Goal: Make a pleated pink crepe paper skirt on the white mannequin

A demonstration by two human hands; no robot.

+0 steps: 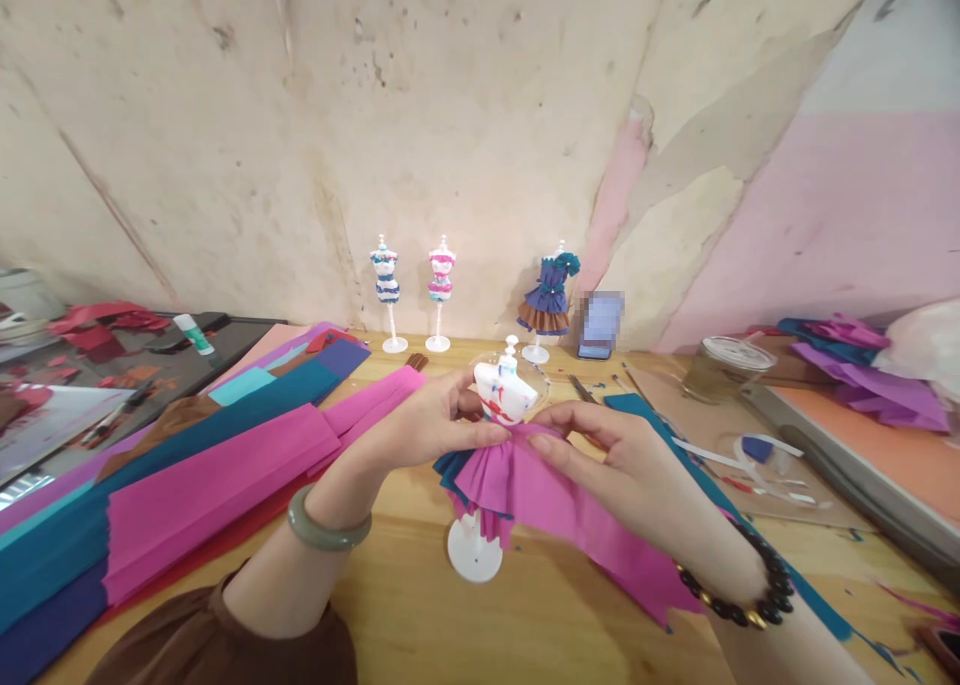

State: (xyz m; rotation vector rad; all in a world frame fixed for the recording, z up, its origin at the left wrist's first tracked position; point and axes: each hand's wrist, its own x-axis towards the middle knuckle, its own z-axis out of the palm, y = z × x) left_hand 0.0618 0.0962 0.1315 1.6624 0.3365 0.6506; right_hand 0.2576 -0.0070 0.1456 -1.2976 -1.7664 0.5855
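At the near edge a brown sleeve [247, 625] is cut off by the frame, as is a dark object [946, 643] at lower right, too little of it in view to identify. The left wrist wears a green bangle [330, 537], the right a string of dark beads [750, 610]. The left hand [431, 420] pinches the gathered end of a pink strip [600, 525] at the waist of a small white form [504, 393], between both hands over the bench [420, 605]; its thumb shows in front, while its other fingers are partly hidden behind. The right hand [626, 450] grasps the same strip just beside, thumb and forefinger together, and covers part of the length trailing beneath its wrist. The form tilts, top to the right; pink and teal pleats hide most of its stand, and whether its round base [475, 553] bears on the bench is hard to tell. To the left lie long coloured sheets [225, 485], cut off by the frame; to the right, a teal strip [634, 405] runs partly under the right arm. A dark tool [585, 389] beyond the right hand is half hidden. Farther off, a glue stick [193, 335] has a green label too small to read, and a lidded cup [727, 367] stands right. Near the wall [450, 115], a phone [600, 325] has a pixelated screen, beside a dressed form [551, 297] and two plainer forms [386, 277].
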